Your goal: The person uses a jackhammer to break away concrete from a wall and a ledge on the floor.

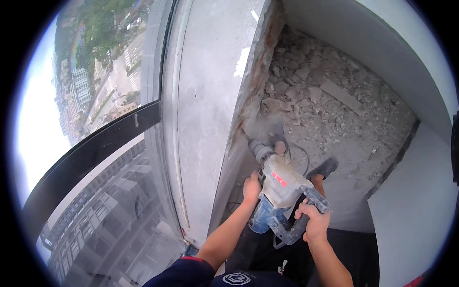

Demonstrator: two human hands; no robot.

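Rubble (311, 88), grey, chunky, in far pale-walled recess (334, 28); we clench grey-and-blue hammer drill (286, 187), left hand (251, 187) at side, right hand (315, 221) at rear.

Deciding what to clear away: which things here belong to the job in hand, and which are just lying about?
In the job: demolition hammer, left hand and right hand on it, broken wall edge.
Seemingly just lying about: rubble, pale flat strip.

Ahead of the right fingers (302, 210), the floor (345, 193) carries broken grey rubble (299, 71); one flat pale strip (342, 97) lies among it.
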